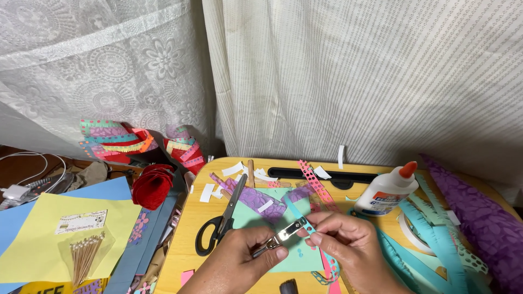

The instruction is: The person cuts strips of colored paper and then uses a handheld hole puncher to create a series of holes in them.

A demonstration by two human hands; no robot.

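Observation:
My left hand [242, 258] grips a small silver hole punch [280, 237] over a mint green paper sheet [256, 215]. My right hand [348, 242] pinches a teal paper strip [305, 223] punched with round holes, and the strip's end sits in the punch's jaws. The strip trails down past my right wrist beside a pink strip [327, 267]. Black-handled scissors [220, 223] lie shut just left of my left hand on the wooden lap table [201, 218].
A white glue bottle with an orange cap [388, 190] stands at right, beside fringed teal strips [436, 234] and purple patterned paper [479, 218]. Left of the table lie a yellow sheet [43, 228], wooden sticks [84, 256], a red paper rose [151, 185] and curtains behind.

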